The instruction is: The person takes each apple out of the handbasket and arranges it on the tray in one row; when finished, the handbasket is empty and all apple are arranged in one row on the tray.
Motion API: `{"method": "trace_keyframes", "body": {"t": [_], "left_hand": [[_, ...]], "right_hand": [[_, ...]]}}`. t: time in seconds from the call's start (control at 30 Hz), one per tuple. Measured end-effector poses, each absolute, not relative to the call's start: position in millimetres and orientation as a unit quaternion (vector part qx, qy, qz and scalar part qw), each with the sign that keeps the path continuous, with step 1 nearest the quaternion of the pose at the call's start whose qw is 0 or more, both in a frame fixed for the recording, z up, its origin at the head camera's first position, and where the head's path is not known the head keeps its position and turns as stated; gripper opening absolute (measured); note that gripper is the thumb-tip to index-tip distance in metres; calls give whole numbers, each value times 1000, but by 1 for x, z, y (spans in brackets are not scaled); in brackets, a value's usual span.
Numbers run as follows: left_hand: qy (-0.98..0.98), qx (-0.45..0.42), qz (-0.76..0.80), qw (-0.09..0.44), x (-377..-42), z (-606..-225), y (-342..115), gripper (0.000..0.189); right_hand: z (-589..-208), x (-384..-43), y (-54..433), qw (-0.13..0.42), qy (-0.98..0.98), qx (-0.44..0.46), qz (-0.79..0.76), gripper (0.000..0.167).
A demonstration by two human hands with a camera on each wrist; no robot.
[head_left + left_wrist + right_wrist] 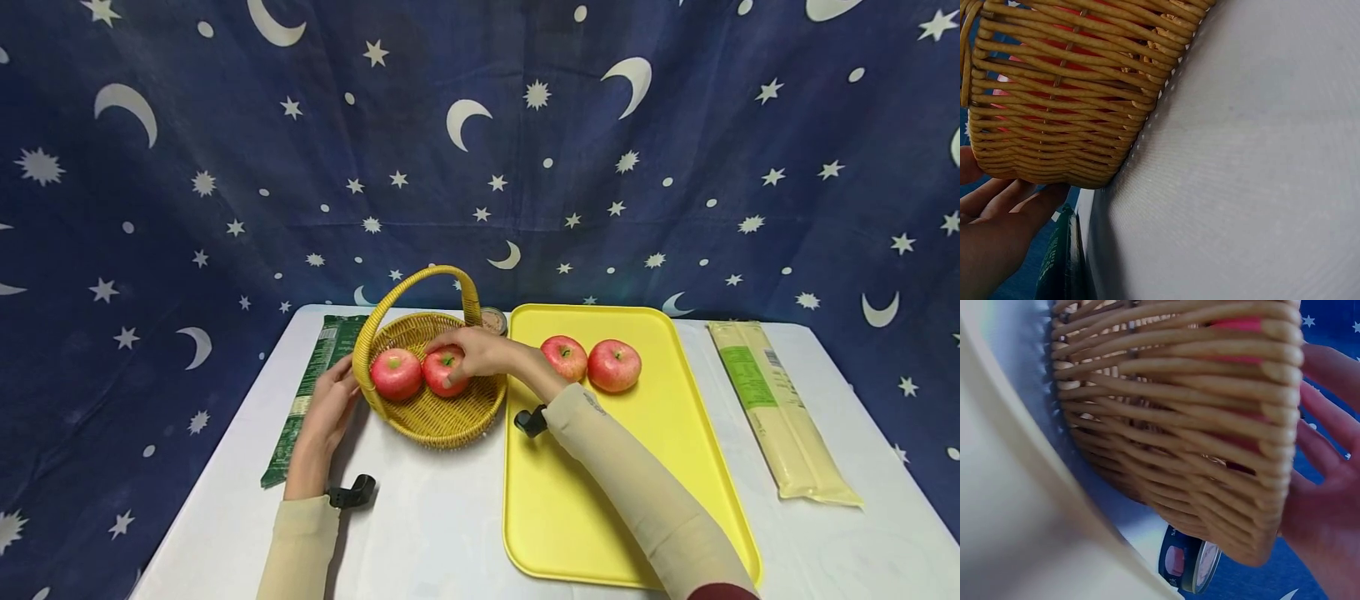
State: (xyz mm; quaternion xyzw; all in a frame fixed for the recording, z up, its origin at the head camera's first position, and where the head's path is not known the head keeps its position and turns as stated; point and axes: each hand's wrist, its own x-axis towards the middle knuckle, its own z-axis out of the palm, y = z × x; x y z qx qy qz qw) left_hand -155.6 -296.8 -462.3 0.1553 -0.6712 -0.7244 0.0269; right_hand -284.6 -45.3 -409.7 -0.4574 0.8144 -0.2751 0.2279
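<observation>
The yellow wicker basket (442, 429) stands on the table's left half, its handle upright. Two red apples are in it, the left apple (396, 374) next to the right apple (444, 372). My right hand (483, 350) reaches over the basket's rim and grips the right apple, thumb on the near side and fingers on the far side. My left hand (330, 408) is at the basket's left side. In the left wrist view, its fingers (1038, 209) lie fairly straight against the wicker wall (1060, 137). The right wrist view shows the right fingers (1329, 412) beyond the rim.
A yellow tray (592, 517) right of the basket bears two more apples (614, 366). A dark green package (303, 408) lies at the left. A pale package with a green label (780, 417) lies far right. A small tin (1200, 565) stands behind the basket.
</observation>
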Motion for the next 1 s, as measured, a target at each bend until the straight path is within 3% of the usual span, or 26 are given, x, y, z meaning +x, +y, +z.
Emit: {"method": "trace_keyframes", "body": {"t": [0.53, 0.7, 1.0], "left_hand": [[-666, 149, -731, 26, -155, -462, -296, 56], [-662, 145, -735, 28, -155, -463, -295, 55], [-671, 147, -726, 28, -155, -461, -297, 56]], "right_hand": [[-420, -269, -37, 299, 793, -458, -270, 83], [-421, -261, -36, 277, 810, -456, -243, 91], [-427, -252, -37, 214, 823, -457, -259, 81]]}}
